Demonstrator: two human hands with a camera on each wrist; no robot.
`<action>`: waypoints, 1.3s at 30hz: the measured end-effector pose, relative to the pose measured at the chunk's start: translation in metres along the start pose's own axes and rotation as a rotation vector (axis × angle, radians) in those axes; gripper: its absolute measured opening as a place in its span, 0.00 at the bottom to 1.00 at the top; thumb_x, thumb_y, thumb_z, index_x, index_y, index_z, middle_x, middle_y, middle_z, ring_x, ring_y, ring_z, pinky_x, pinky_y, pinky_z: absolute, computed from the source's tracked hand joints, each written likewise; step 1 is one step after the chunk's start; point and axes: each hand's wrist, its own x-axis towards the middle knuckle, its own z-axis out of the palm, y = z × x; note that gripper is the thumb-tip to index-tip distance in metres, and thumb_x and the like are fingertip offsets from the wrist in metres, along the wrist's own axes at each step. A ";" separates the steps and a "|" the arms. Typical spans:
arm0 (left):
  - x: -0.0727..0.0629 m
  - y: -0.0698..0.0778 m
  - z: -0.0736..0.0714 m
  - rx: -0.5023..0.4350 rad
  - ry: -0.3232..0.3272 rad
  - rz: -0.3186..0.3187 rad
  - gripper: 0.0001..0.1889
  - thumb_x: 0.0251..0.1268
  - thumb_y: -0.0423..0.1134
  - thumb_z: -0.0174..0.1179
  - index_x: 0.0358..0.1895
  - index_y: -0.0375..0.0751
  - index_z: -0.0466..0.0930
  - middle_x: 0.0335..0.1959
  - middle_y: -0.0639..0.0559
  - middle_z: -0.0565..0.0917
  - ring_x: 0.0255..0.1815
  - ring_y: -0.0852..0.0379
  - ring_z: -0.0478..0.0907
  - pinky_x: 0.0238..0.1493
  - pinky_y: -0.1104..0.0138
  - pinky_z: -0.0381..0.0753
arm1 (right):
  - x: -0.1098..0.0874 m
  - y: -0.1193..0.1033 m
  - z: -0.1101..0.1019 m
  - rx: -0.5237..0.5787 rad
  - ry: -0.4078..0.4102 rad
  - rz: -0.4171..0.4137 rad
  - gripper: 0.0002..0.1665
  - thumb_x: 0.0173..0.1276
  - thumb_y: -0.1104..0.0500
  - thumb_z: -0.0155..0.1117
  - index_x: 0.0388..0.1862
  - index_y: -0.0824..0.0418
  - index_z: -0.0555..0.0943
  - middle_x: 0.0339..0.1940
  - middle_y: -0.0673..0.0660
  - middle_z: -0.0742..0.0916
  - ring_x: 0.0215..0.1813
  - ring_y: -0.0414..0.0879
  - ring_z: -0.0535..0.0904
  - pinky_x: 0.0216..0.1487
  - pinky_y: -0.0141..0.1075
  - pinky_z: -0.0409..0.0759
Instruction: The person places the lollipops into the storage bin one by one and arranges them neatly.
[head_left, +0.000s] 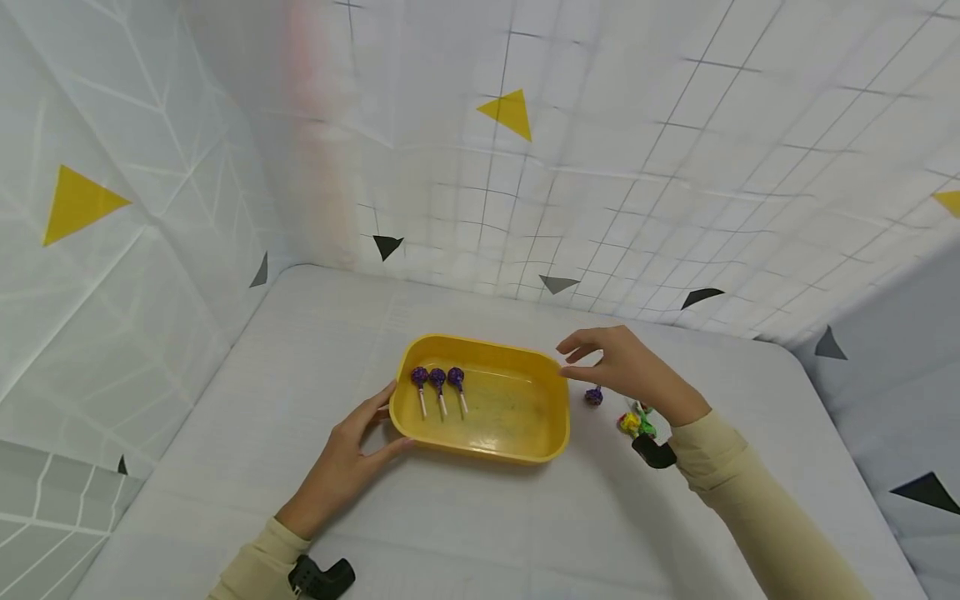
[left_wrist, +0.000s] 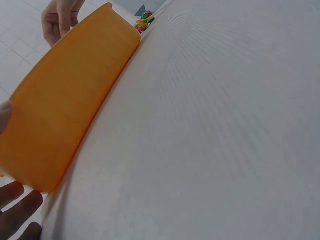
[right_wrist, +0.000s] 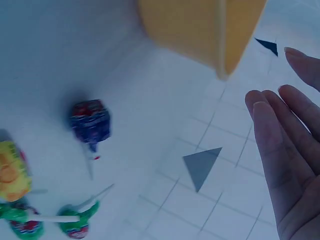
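Note:
A yellow plastic tray (head_left: 517, 408) sits on the white surface. Inside, at its left end, three purple-wrapped lollipops (head_left: 438, 379) lie side by side, their white sticks toward the front. My left hand (head_left: 352, 450) grips the tray's left end, the thumb along the front wall and the fingers at the end wall. By the right rim my right hand (head_left: 622, 367) hovers, fingers loosely bent; the right wrist view shows nothing between them. Just under that hand, outside the tray, lies another purple lollipop (right_wrist: 91, 121).
Right of the tray, near the right wrist, lie a yellow-wrapped lollipop (right_wrist: 12, 172) and green-wrapped lollipops (right_wrist: 77, 225), bunched together. A patterned white curtain (head_left: 600, 167) with yellow and dark triangles hangs behind the table (head_left: 465, 533).

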 end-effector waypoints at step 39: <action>0.001 0.000 0.000 0.006 0.002 -0.001 0.47 0.64 0.56 0.71 0.83 0.56 0.56 0.81 0.54 0.66 0.70 0.53 0.77 0.77 0.61 0.72 | -0.019 0.054 0.047 -0.464 -0.063 0.060 0.12 0.65 0.57 0.78 0.46 0.56 0.89 0.44 0.51 0.91 0.42 0.48 0.86 0.48 0.48 0.91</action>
